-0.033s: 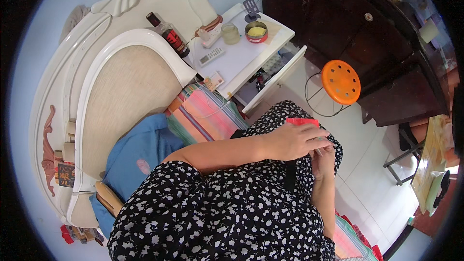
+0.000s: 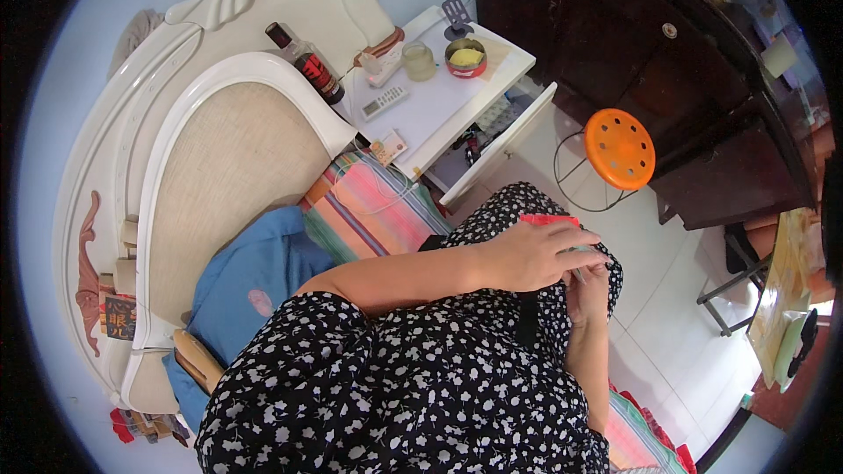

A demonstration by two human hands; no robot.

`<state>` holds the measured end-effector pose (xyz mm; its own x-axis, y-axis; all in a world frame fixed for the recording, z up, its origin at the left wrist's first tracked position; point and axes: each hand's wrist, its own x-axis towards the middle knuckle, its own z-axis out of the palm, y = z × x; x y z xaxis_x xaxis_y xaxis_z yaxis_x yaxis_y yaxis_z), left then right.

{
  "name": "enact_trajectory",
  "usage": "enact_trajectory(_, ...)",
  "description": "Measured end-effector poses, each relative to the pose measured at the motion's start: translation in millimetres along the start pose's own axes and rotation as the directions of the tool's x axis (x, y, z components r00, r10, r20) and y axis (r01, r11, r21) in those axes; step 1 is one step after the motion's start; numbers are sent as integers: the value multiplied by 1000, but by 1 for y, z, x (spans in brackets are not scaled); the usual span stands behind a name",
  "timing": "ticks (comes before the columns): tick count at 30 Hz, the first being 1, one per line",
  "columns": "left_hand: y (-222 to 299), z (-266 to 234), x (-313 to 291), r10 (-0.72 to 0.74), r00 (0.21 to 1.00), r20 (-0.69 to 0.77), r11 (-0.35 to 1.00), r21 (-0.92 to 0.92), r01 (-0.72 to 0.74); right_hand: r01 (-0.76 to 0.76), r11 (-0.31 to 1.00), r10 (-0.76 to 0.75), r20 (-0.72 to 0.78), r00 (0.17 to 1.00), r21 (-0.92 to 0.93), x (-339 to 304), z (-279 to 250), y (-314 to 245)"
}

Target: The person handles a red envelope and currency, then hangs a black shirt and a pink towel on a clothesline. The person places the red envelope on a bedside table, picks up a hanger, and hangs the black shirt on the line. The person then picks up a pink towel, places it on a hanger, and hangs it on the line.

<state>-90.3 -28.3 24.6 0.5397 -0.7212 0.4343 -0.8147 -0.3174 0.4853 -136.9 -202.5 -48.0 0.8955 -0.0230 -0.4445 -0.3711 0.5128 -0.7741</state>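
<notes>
My left hand (image 2: 525, 256) reaches across my lap, its back turned up and its fingers bent over toward the right hand. A flat bright red piece (image 2: 550, 219), perhaps a packet or card, sticks out from under its far side; the rest is covered by the hand. My right hand (image 2: 590, 293) is close beneath the left fingertips, its fingers closed together. Between the two hands shows a thin, pale greenish piece (image 2: 580, 275), too small and covered to name. Both hands are over the black floral cloth (image 2: 421, 333) of my clothing.
Beyond my knees stands an orange round stool (image 2: 620, 149). A white bedside table (image 2: 430, 105) with an open drawer (image 2: 500, 145) carries a remote control (image 2: 384, 103), a dark bottle (image 2: 316, 75) and a red bowl (image 2: 465, 59). A blue cloth (image 2: 250, 281) lies at left by the headboard (image 2: 237, 149).
The left fingers have shifted slightly over the right hand, and a little more of the greenish piece shows between them. The rest looks the same.
</notes>
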Motion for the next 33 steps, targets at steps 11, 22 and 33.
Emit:
enact_trajectory(11,-34,16,-4,-579,791,200,491,-689,533,37,998,-39,30,999,59,-2,-6,0)
enact_trajectory(22,-36,5,1,-479,848,227,796,-294,528,59,994,-69,108,992,94,-1,-9,9)
enact_trajectory(33,-39,11,5,-621,722,304,534,-510,674,71,987,-77,35,996,141,5,-7,9)
